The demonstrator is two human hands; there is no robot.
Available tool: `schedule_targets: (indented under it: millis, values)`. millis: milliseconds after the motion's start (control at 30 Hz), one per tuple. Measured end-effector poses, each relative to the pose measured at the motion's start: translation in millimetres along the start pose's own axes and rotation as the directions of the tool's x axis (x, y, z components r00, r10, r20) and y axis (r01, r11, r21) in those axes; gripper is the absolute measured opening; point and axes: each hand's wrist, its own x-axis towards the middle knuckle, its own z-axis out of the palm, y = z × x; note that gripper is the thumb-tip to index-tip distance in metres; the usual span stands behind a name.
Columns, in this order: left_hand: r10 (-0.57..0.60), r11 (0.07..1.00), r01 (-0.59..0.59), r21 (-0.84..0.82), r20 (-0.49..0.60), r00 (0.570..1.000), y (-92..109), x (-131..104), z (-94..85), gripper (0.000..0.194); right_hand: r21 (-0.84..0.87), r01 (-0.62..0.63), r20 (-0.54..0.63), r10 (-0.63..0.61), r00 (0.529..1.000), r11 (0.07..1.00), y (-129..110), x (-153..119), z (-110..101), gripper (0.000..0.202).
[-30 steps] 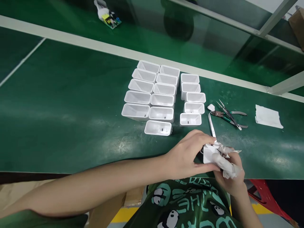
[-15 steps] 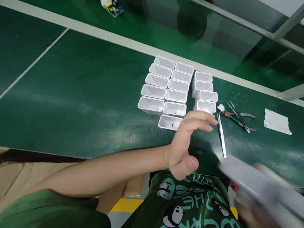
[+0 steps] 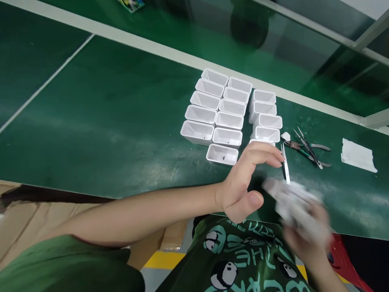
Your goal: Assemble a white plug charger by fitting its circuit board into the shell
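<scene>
My left hand hovers over the table's near edge, its fingers bent but apart and nothing between them. It is nearest to the white plastic bins and hides part of the right-hand group. To its right, my right hand grips a whitish plastic thing, too smeared by motion to name its kind. That thing covers the lower end of silver tweezers on the table. Small dark bits show in a few of the front bins.
Pliers with dark tweezers across them lie on the right, beside a small white lump. Farther right is a white paper sheet. A pale rail runs along the back. A circuit board lies beyond it.
My right hand has brought the whitish plastic thing left and up, closer to my left hand. My left hand stays raised, nearly unmoved. The view has shifted slightly.
</scene>
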Motion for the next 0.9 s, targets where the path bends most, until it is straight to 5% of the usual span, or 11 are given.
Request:
schedule_targets:
  millis: [167,267,333,400,533,667,900]
  values:
    - [0.003,1.0,-0.004,0.015,0.035,0.999,-1,-1,-1.6,0.042,0.084,0.073,0.143,-0.084,0.986,0.994,5,0,4,0.048]
    - [0.026,0.997,-0.036,0.07,0.136,0.99,-2,0,-2.8,0.046,0.295,-0.129,0.079,0.11,0.991,0.947,-1,-6,0,0.051]
    - [0.061,0.989,-0.093,0.115,0.251,0.966,-3,1,-3.1,0.056,0.563,-0.34,0.017,0.401,0.916,0.753,-8,-4,-4,0.046]
    - [0.059,0.982,-0.118,0.148,0.354,0.933,-3,2,-2.7,0.065,0.795,-0.43,0.086,0.622,0.778,0.427,-15,4,-7,0.035]
    - [-0.036,0.977,-0.052,0.206,0.402,0.915,-2,0,-1.0,0.065,0.885,-0.455,0.41,0.627,0.663,-0.098,-18,24,-10,0.024]
    - [-0.068,0.974,-0.023,0.225,0.388,0.919,0,-2,-1.3,0.062,0.842,-0.46,0.532,0.572,0.625,-0.28,-15,25,-5,0.031]
    - [-0.095,0.972,-0.003,0.233,0.406,0.909,1,0,-2.7,0.061,0.816,-0.426,0.578,0.577,0.577,-0.391,-16,17,2,0.035]
